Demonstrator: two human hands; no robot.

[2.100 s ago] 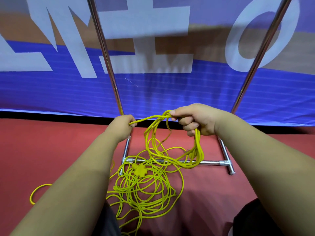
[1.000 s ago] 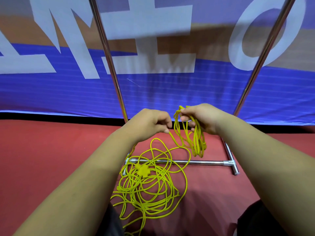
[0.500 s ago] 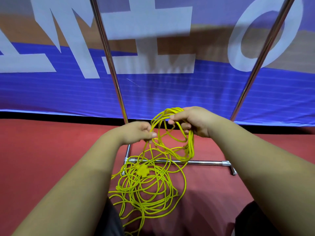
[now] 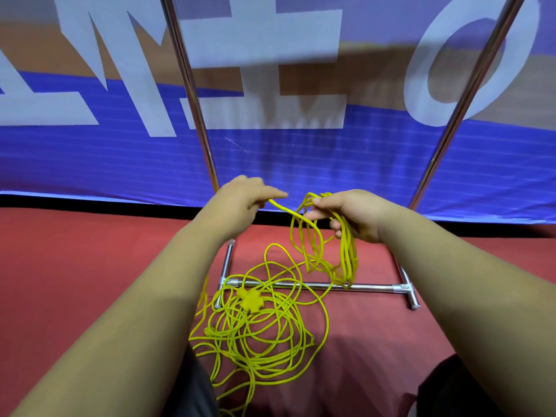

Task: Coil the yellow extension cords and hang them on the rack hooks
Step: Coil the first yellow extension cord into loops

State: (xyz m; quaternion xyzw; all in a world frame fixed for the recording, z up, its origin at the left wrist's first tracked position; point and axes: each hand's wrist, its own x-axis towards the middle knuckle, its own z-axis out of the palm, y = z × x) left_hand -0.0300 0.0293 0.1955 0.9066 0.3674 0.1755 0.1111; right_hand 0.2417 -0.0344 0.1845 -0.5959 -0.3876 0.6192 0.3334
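My right hand [image 4: 352,215] grips a bunch of hanging loops of yellow extension cord [image 4: 331,254] at chest height. My left hand [image 4: 240,203] pinches one strand of that cord [image 4: 282,207] and holds it just left of the bunch, the two hands close together. Below them a loose tangle of yellow cord [image 4: 258,335] lies on the red floor, with a yellow multi-outlet plug [image 4: 251,300] on top. The rack's chrome base bar [image 4: 370,286] runs under the hanging loops. No hooks are in view.
Two chrome rack uprights rise at left [image 4: 192,94] and right [image 4: 469,94]. A blue banner with white letters [image 4: 270,158] stands right behind the rack. Red carpet [image 4: 75,266] spreads to both sides. My dark-clothed knees sit at the bottom edge.
My left hand has risen and swung right, bringing a fresh strand up to the bunch in my right hand. The hanging loops swayed; the pile on the floor has shrunk slightly.
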